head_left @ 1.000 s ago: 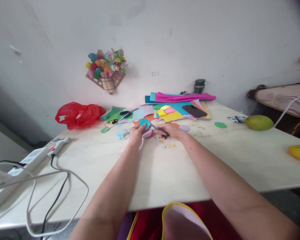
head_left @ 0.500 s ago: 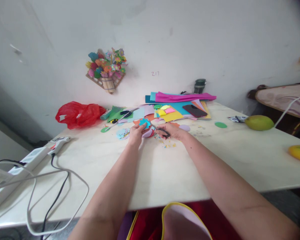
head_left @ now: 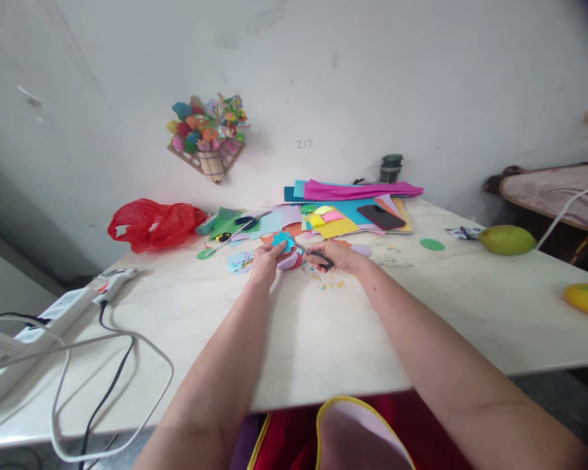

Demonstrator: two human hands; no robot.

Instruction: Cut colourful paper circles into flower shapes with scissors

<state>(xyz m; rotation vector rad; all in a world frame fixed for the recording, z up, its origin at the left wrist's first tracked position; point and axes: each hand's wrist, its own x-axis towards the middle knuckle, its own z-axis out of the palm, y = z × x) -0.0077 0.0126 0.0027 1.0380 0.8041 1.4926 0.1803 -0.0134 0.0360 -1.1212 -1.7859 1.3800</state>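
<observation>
Between the fingers of my left hand (head_left: pixel 266 262) is a piece of blue paper (head_left: pixel 283 242) with a scalloped edge. My right hand (head_left: pixel 340 256) grips a pair of scissors (head_left: pixel 323 257) by dark handles, the blades reaching left to the edge of the blue paper. Under and behind my hands lie orange and pink paper pieces, partly hidden. A light purple paper oval (head_left: pixel 361 250) rests just beyond my right hand. Small paper scraps (head_left: pixel 327 282) are scattered on the table below the scissors. To the left sits a pile of pale cut shapes (head_left: pixel 240 262).
A red plastic bag (head_left: pixel 154 225) and a second pair of scissors (head_left: pixel 246 221) lie at the back left of the table (head_left: pixel 323 346). Coloured sheets (head_left: pixel 362 190) and a phone (head_left: pixel 381 217) are behind my hands. A power strip (head_left: pixel 53 320) with loose cables stands left; a mango (head_left: pixel 507 240) lies right.
Both hands stay in nearly the same place. The blue paper appears slightly turned at the scissor blades.
</observation>
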